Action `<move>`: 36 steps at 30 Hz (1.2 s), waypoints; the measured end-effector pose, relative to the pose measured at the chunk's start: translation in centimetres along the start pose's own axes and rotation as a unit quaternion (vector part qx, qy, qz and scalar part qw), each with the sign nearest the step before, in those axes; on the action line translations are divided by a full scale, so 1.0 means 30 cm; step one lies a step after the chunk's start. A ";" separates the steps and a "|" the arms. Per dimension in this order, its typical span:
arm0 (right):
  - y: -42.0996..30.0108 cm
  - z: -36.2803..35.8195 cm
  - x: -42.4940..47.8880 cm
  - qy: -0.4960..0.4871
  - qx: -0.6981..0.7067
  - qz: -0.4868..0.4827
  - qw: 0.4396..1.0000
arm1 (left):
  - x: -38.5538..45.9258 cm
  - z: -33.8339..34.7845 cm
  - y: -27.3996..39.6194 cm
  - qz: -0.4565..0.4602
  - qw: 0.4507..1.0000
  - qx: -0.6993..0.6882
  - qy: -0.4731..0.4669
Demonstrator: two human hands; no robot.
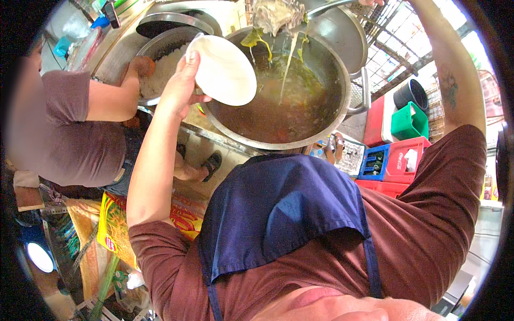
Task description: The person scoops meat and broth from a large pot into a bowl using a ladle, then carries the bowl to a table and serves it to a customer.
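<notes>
My left hand (182, 86) grips the rim of a white bowl (227, 70), tilted over the left edge of a large metal pot (277, 146). Brown broth (265, 108) with green leaves fills part of the pot. At the top edge, my right hand (371, 2) is partly cut off by the picture's rim, closed on the handle of a metal ladle (327, 8). A mass of meat or bones (277, 16) is raised above the pot at the ladle's far end, with leafy greens (252, 39) hanging from it and liquid dripping down. The ladle's bowl is hidden.
At left, a co-worker's hand (142, 66) reaches into a pot of rice (160, 72). Metal lids (174, 22) lie behind. A pot handle (363, 90) juts out on the right, near a green bin (409, 122), a red crate (405, 160) and a blue bottle crate (373, 162).
</notes>
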State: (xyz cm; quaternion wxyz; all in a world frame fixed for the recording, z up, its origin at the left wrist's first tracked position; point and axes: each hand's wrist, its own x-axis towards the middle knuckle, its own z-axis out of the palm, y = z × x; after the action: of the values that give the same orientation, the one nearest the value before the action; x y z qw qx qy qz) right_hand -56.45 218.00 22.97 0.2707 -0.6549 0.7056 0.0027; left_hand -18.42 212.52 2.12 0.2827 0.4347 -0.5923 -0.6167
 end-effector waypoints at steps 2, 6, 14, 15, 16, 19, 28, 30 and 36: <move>-0.029 -0.032 -0.022 0.019 -0.047 -0.018 0.999 | 0.037 0.015 0.005 -0.035 0.998 0.011 -0.045; -0.018 -0.050 -0.009 0.005 -0.051 -0.063 0.997 | 0.078 0.073 0.001 -0.052 0.992 -0.075 -0.093; -0.198 0.175 0.033 0.032 -0.087 -0.059 0.994 | 0.062 0.052 -0.025 -0.013 0.928 -0.315 -0.200; -0.183 0.184 0.065 0.012 -0.093 -0.073 0.993 | 0.050 0.059 -0.024 -0.011 0.929 -0.314 -0.194; -0.157 0.189 0.120 -0.008 -0.098 -0.087 0.991 | 0.043 0.071 -0.020 -0.010 0.931 -0.314 -0.188; -0.178 0.200 0.165 -0.022 -0.133 -0.112 0.984 | 0.030 0.071 -0.029 -0.002 0.929 -0.325 -0.179; -0.437 0.233 0.017 0.173 -0.409 -0.208 0.872 | -0.049 0.081 -0.052 0.009 0.940 -0.315 -0.133; -0.507 0.258 -0.050 0.225 -0.429 -0.165 0.859 | -0.065 0.085 -0.046 -0.001 0.941 -0.313 -0.127; -0.606 0.326 -0.108 0.258 -0.497 -0.182 0.808 | -0.036 0.015 -0.101 -0.014 0.908 -0.382 -0.170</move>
State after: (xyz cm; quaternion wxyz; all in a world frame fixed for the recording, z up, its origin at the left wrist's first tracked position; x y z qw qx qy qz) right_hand -35.92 221.91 22.24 -0.2881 -0.7933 0.5192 0.1346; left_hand -17.81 214.09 -0.66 0.3135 0.1896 -0.3442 -0.8645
